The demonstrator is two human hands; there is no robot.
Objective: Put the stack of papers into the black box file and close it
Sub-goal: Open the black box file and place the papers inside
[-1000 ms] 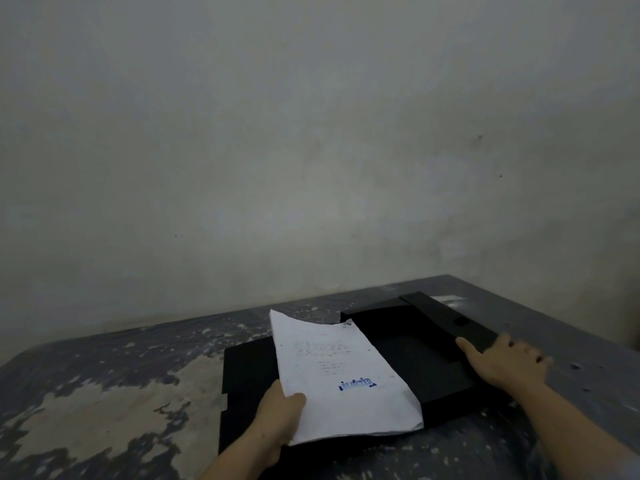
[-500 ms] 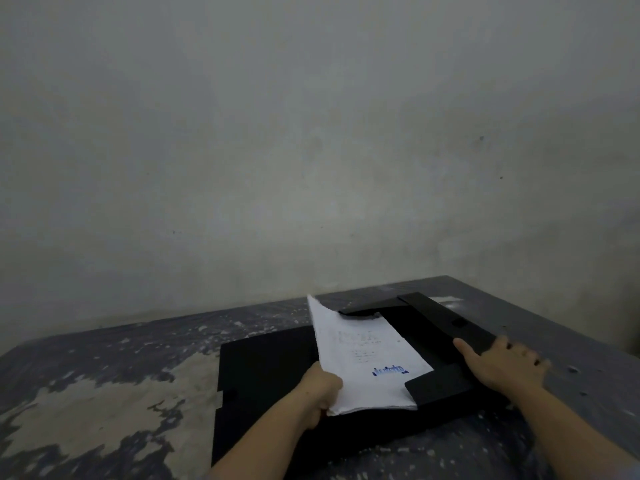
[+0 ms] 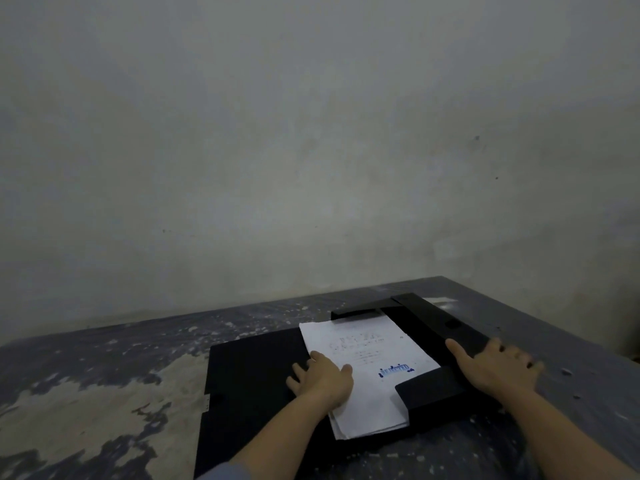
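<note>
The black box file (image 3: 427, 317) lies open on the table, its lid (image 3: 249, 372) spread flat to the left. A stack of white papers (image 3: 367, 355) with a blue stamp lies in the tray part, its near right corner tucked under a black flap (image 3: 427, 389). The stack's near end sticks out past the file's front edge. My left hand (image 3: 322, 379) rests flat on the stack's left edge, fingers spread. My right hand (image 3: 495, 367) lies palm down on the file's right wall and side flap.
The worn grey table (image 3: 104, 393) has pale patches of flaked paint on the left. A plain wall (image 3: 311, 150) rises just behind it. The table's right edge runs close past my right hand.
My left hand has carried the papers right and laid them down into the file, then flattened on top of them. My right hand has stayed on the file's right side.
</note>
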